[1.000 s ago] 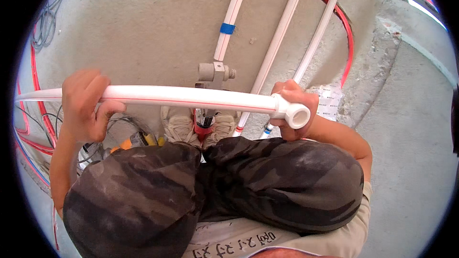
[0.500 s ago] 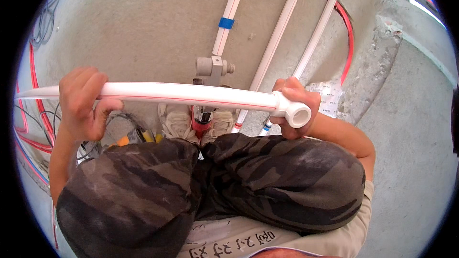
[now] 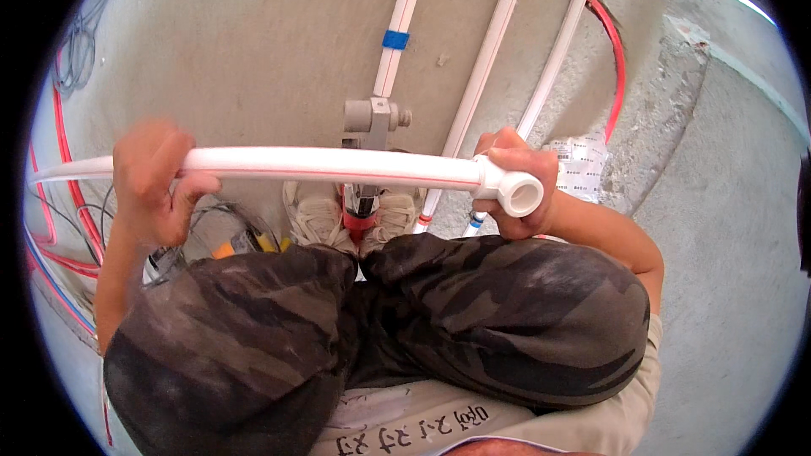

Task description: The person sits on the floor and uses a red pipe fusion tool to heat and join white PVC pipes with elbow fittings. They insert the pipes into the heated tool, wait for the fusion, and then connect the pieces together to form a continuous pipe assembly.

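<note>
A white plastic pipe [image 3: 338, 165] with a thin red line runs crosswise above my knees. My left hand [image 3: 154, 181] is closed around it toward the left, slightly blurred. On the pipe's right end sits a white tee fitting [image 3: 500, 186], its round opening facing me. My right hand [image 3: 528, 177] is wrapped round this fitting from behind and the right. Below the pipe, between my shoes, stands a pipe fusion welder [image 3: 378, 122] with a red lower part and grey heating sockets, apart from both hands. The pipe partly hides the tool.
Several white pipes [image 3: 490, 55] lie on the concrete floor [image 3: 279, 51] ahead, one with blue tape. A red conduit [image 3: 615, 51] curves at the right near a printed plastic bag [image 3: 581, 167]. Red conduits [image 3: 68, 143] and a grey cable coil [image 3: 78, 59] lie at the left.
My right hand and the tee fitting have shifted slightly left. My left hand has moved a little to the right in the view. Both keep their hold.
</note>
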`<state>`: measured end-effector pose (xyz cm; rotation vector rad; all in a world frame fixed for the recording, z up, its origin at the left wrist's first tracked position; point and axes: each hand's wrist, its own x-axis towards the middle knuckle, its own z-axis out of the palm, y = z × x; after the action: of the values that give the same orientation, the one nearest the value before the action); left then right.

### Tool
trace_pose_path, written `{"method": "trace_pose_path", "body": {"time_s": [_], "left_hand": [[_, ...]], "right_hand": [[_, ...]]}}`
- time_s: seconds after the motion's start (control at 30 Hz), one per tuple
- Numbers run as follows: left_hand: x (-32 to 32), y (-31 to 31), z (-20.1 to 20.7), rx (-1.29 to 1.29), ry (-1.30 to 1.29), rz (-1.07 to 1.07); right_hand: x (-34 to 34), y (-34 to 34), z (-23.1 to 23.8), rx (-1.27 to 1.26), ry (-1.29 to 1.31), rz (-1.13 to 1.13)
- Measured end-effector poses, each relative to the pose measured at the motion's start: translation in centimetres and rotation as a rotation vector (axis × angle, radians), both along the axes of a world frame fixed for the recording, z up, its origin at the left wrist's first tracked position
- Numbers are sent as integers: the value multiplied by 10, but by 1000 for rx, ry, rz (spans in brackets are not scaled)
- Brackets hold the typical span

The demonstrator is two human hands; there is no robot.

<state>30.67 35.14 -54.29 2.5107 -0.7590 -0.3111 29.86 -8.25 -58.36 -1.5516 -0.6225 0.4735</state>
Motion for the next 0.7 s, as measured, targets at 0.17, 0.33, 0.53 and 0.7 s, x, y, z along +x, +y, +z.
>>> {"method": "trace_pose_path", "body": {"time_s": [0.17, 0.33, 0.53, 0.7], "left_hand": [[0, -5, 5, -37, -96, 42], [0, -5, 11, 1, -161, 34], [-3, -6, 8, -58, -161, 37], [-9, -5, 11, -45, -186, 14]], "right_hand": [[14, -3, 1, 49, 1, 141], [35, -2, 16, 83, 66, 190], [65, -7, 47, -41, 511, 294], [92, 8, 39, 52, 599, 460]]}}
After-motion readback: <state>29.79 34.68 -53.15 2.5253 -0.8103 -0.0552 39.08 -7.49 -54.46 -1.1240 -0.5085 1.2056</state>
